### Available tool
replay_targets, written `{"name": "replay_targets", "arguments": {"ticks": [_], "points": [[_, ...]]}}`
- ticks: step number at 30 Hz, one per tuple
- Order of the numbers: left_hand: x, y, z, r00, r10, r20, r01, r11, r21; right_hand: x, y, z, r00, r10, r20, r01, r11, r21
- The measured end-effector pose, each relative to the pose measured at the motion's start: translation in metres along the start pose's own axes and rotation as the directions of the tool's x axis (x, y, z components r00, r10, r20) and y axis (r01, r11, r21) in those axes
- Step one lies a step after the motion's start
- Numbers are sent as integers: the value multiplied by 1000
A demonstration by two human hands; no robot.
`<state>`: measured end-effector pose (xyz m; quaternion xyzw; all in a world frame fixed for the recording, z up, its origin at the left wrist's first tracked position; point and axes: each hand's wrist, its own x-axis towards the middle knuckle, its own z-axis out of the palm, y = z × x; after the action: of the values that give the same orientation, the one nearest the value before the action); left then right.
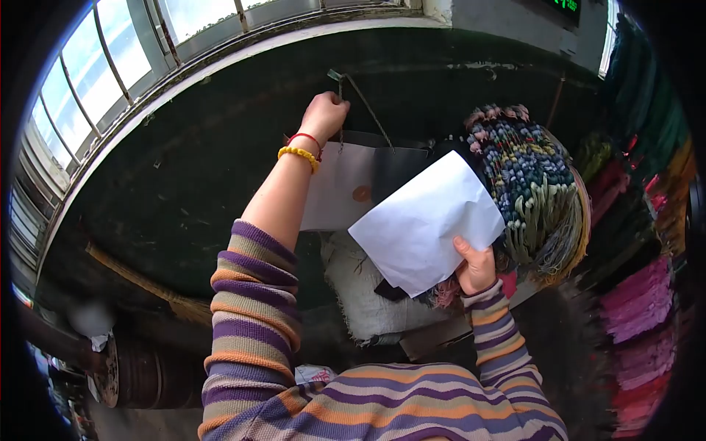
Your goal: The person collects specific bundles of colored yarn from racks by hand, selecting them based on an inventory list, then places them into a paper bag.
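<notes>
My left hand (326, 116), raised against the dark wall, is closed at one strand of a hanging cord (372, 114); its fingertips are partly hidden. The cord loops over a small peg (334, 75) and runs down to a flat black folder or bag (401, 163). A greyish-white sheet (327, 184) with a round brown spot lies against it. My right hand (476, 266) grips a creased white sheet of paper (430, 224) by its lower right part, thumb on top. This paper is tilted and overlaps the hanging folder.
Right of the paper hangs a thick bundle of multicoloured yarn (526, 176). Below sits a pale woven sack (382, 294). More pink yarn (640, 301) hangs at far right. A broom-like thing (158, 287) leans left, above a rusty drum (140, 371). Barred windows (110, 66) run along the upper left.
</notes>
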<state>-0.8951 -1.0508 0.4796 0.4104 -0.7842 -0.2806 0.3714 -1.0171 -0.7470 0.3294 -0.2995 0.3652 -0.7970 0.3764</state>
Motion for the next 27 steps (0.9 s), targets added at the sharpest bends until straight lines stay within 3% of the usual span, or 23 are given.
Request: {"name": "replay_targets", "arguments": {"ticks": [1,2,4,8,14,17,19,20,23,27], "points": [[4,-3,2,999,-37,25,41,981,-188,2,1,-3,1000,-1,-7,1,1000,-8],[6,2,0,999,-36,24,40,982,-186,4,0,-6,1000,-11,-11,10,1000,-25],[5,15,-7,998,-53,-30,38,929,-369,10,0,-12,1000,-2,-17,1,1000,-24],[19,18,-14,977,14,-212,-62,973,-223,14,-3,-14,1000,-14,-9,13,999,-45],[25,21,-21,896,237,-376,-168,964,208,16,2,-14,999,-44,-30,41,996,-80],[20,28,-27,864,266,-428,-167,953,254,19,3,-16,999,-37,-26,34,993,-115],[11,32,-28,780,340,-525,-253,939,233,26,-2,-18,997,-69,-17,65,982,-175],[7,29,-27,746,379,-548,-341,924,174,31,-6,-18,995,-102,-1,99,967,-236],[-29,24,-30,757,399,-516,-578,778,-246,48,-44,-6,968,-246,-44,225,934,-277],[-92,-2,-41,797,388,-462,-582,699,-416,83,-105,12,909,-414,45,415,894,-169]]}}
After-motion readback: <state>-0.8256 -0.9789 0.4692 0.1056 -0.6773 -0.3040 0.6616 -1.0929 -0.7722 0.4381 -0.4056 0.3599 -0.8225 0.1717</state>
